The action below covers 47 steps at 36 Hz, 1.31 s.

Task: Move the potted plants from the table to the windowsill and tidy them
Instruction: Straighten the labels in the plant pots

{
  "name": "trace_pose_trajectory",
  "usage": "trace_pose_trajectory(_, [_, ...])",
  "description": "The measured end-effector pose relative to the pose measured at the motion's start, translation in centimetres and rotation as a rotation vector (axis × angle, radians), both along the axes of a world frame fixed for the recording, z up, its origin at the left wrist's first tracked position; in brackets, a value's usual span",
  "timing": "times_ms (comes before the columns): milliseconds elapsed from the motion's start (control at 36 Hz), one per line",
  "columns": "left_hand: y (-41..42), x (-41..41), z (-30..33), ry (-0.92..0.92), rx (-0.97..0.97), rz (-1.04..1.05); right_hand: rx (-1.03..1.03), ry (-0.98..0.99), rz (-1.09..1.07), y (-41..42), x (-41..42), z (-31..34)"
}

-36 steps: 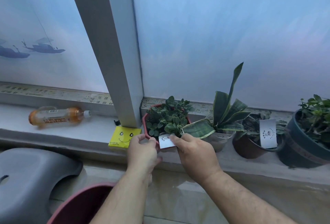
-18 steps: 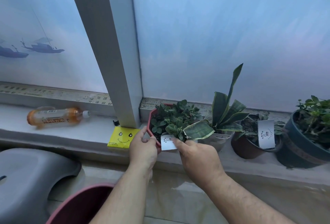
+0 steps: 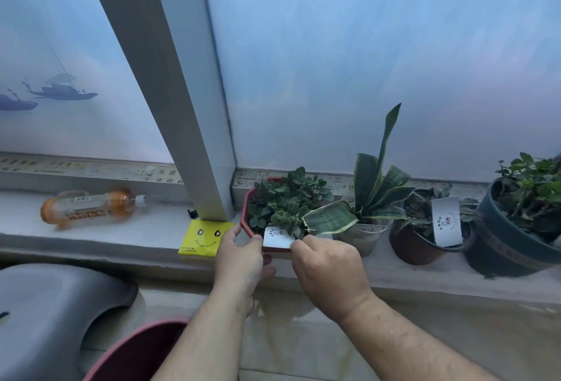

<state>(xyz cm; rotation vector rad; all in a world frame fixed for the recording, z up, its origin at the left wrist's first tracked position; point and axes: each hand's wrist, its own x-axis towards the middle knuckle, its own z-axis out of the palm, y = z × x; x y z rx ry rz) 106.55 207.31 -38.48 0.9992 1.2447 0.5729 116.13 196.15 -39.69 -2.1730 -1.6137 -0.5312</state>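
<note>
The red pot (image 3: 258, 223) sits on the sill (image 3: 121, 235) just right of the window post (image 3: 182, 107). Left hand (image 3: 239, 259) grips its rim to steady it; right hand (image 3: 331, 274) pinches the white tag (image 3: 277, 238), likely to straighten it

left hand (image 3: 239, 259) curled, right hand (image 3: 331, 271) pinching

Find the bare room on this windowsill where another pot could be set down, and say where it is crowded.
Free: the sill between the lying bottle and the yellow smiley packet. Crowded: right of the window post, where the red pot, snake plant, brown pot and dark pot stand close.
</note>
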Motion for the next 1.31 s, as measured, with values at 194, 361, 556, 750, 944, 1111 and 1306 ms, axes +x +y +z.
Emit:
trace_pose_trajectory(194, [0.2, -0.3, 0.3, 0.048, 0.050, -0.010, 0.140, 0.023, 0.006, 1.1, 0.4, 2.5])
trace_pose_trajectory(361, [0.1, -0.4, 0.7, 0.119, 0.149, -0.064, 0.024, 0.002, 0.034, 2.1, 0.7, 3.9])
trace_pose_trajectory(556, [0.1, -0.4, 0.5, 0.103, 0.129, -0.084, -0.183, -0.117, 0.069, 1.4, 0.5, 1.5])
trace_pose_trajectory(750, [0.1, -0.3, 0.3, 0.097, 0.121, -0.065, -0.081, 0.016, -0.053, 1.2, -1.0, 0.0])
trace_pose_trajectory(944, [0.2, -0.6, 0.6, 0.107, 0.127, -0.040, -0.021, 0.083, -0.077, 0.4, -0.9, 0.3])
trace_pose_trajectory(1111, [0.2, -1.1, 1.1, 0.091, 0.126, -0.024, -0.065, 0.109, -0.109, 0.5, -0.9, 0.7])
trace_pose_trajectory(1306, [0.0, -1.1, 1.4, 0.092, 0.102, -0.022, -0.096, 0.122, -0.105, 0.6, -0.8, 0.5])
